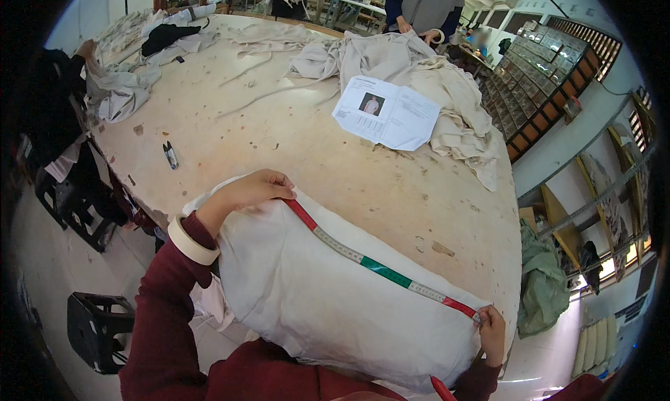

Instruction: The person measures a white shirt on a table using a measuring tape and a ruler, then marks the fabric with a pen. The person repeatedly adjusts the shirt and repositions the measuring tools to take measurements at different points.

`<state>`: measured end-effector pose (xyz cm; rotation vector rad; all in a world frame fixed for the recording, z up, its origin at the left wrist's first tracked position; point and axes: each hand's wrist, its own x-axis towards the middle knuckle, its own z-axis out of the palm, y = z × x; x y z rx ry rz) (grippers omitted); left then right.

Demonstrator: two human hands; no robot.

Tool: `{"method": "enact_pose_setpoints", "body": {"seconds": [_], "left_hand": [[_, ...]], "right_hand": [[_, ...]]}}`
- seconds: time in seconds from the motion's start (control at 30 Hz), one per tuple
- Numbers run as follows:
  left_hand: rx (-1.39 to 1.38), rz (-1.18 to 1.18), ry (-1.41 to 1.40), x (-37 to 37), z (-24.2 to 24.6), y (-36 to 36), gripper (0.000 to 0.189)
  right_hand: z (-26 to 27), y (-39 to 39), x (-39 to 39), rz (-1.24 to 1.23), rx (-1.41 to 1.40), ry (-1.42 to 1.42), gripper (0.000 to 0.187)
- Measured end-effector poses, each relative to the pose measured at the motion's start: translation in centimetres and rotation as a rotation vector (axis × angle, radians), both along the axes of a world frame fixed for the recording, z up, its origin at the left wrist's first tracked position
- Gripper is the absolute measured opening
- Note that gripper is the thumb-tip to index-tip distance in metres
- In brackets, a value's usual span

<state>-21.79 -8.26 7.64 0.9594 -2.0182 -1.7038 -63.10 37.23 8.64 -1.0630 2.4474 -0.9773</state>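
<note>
A tape measure (386, 271) with red, white and green sections lies stretched across a white cloth garment (335, 317) at the near edge of the table. My left hand (267, 187) pinches the tape together with the garment's upper left edge. At the tape's other end, my right hand (491, 332) grips it by the garment's right corner. A cream roll of tape (192, 244) rings my left wrist. Part of the garment hangs below the table edge, against my body. A red pointed object (440, 388) shows at the bottom of the view.
Thread snips (170, 156) lie on the worn table (251, 123). A printed sheet (386, 113) rests on piled pale garments (377, 60). A co-worker (425, 8) stands at the far side, another person (47, 108) at the left. A black stool (97, 333) stands on the floor.
</note>
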Motion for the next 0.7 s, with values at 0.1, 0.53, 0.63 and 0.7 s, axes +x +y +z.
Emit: {"method": "enact_pose_setpoints", "body": {"seconds": [0.1, 0.53, 0.63, 0.7], "left_hand": [[0.068, -0.018, -0.127, 0.5, -0.4, -0.6, 0.027], [-0.063, -0.021, -0.189, 1.0, 1.4, 0.1, 0.031], [0.142, 0.127, -0.232, 1.0, 0.3, -0.4, 0.022], [0.153, 0.094, -0.171, 0.9, -0.7, -1.0, 0.020]], "right_hand": [[-0.5, 0.1, -0.4, -0.021, 0.035, -0.065, 0.014], [-1.1, 1.0, -1.5, -0.455, -0.057, -0.152, 0.028], [0.1, 1.2, -1.7, -0.384, -0.010, -0.306, 0.030], [0.4, 1.3, -1.7, -0.397, -0.055, -0.215, 0.029]]}}
